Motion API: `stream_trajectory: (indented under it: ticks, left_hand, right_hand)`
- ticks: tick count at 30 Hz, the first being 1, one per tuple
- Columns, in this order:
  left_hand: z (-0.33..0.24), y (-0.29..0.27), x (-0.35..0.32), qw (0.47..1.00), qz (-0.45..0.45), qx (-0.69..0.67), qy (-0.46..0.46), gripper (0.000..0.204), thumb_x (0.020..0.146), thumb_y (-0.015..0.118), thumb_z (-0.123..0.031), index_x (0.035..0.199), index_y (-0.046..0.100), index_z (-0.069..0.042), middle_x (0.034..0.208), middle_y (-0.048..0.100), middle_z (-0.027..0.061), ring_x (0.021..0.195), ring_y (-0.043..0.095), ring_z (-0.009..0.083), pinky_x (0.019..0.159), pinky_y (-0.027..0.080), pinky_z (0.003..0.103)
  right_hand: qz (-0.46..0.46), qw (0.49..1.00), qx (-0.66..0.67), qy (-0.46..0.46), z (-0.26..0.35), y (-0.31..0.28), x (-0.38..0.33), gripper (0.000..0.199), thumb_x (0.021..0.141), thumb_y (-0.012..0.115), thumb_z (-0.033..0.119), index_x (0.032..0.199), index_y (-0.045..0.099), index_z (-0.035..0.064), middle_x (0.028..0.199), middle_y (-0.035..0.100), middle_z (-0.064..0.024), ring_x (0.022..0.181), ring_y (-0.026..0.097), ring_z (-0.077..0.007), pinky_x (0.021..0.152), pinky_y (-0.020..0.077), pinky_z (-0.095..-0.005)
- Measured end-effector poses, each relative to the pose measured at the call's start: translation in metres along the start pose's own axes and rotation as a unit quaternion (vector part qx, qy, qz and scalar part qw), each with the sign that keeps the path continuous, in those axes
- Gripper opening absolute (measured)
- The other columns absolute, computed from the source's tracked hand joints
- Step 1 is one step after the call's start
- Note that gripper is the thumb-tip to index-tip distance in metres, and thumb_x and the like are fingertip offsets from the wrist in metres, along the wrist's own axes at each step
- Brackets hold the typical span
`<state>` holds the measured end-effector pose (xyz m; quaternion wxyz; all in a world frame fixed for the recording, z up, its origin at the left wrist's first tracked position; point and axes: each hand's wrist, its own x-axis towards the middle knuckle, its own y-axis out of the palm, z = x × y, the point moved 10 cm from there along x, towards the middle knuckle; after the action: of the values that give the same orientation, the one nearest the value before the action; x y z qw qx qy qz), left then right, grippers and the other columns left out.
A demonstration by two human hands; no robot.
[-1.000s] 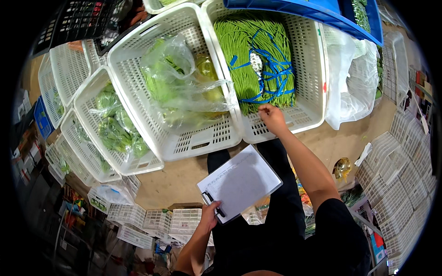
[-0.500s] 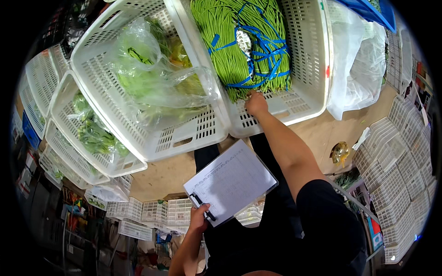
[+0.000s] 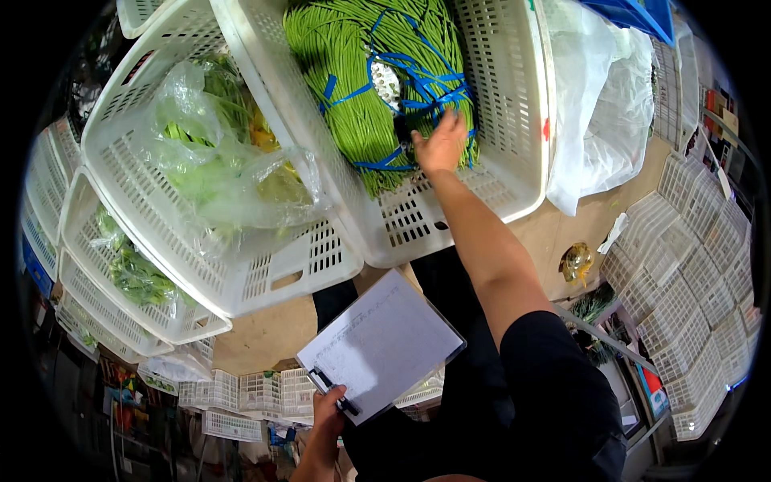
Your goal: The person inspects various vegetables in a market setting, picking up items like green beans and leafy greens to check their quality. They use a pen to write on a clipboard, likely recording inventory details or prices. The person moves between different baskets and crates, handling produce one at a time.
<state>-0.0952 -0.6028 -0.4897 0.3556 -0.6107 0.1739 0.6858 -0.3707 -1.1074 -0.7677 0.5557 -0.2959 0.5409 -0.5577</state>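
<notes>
White crates (image 3: 514, 185), right hand (image 3: 440, 146) seemingly touching long beans (image 3: 353, 96), left hand (image 3: 328, 411) gripping clipboard (image 3: 381, 344)

Two hands were in view: the right hand (image 3: 440, 146) and the left hand (image 3: 328, 410). One clipboard (image 3: 379, 345) showed. Two large white crates sat up front: one crate of green beans (image 3: 514, 181), one crate of bagged greens (image 3: 265, 273).

I stand in a produce stockroom or market stall. White slotted plastic crates (image 3: 265, 265) crowd around me, one piled with bundled green long beans (image 3: 353, 88) tied in blue tape, another with bagged leafy greens (image 3: 209, 169). Empty crates (image 3: 691, 265) are stacked at my sides on a bare floor (image 3: 257, 337), and I hold a clipboard (image 3: 381, 345).
</notes>
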Motion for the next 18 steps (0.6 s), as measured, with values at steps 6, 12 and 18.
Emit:
stream_trajectory:
  ticks: [6,12,18]
  left_hand:
    - [-0.012,0.015,-0.008,1.000,0.014,0.001,-0.010,0.061,0.076,0.065,-0.008,0.134,0.047,0.000,0.119,0.062,0.0166,0.108,0.063,0.0349,0.095,0.052,0.049]
    - [-0.017,0.025,-0.009,1.000,0.014,0.001,-0.011,0.063,0.075,0.069,-0.011,0.132,0.048,0.005,0.115,0.062,0.0175,0.104,0.063,0.0333,0.093,0.052,0.048]
    - [-0.009,0.017,-0.005,1.000,0.005,0.003,-0.019,0.059,0.077,0.064,-0.007,0.133,0.049,0.000,0.117,0.062,0.0178,0.107,0.063,0.0368,0.095,0.052,0.052]
  right_hand:
    - [0.079,0.992,-0.090,0.037,-0.021,0.003,0.064,0.092,0.074,0.083,0.039,0.142,0.033,0.0035,0.139,0.048,-0.0215,0.119,0.054,-0.0398,0.092,0.0498,-0.0497]
    - [0.096,0.995,0.003,0.014,-0.022,0.039,0.031,0.023,0.085,0.064,0.018,0.102,0.055,0.0056,0.097,0.068,-0.0229,0.085,0.066,-0.0437,0.077,0.0526,-0.0533]
    - [0.310,0.934,0.064,-0.168,0.038,0.063,-0.067,0.024,0.084,0.062,0.018,0.106,0.062,0.0087,0.098,0.069,-0.0192,0.089,0.066,-0.0397,0.074,0.0538,-0.0507]
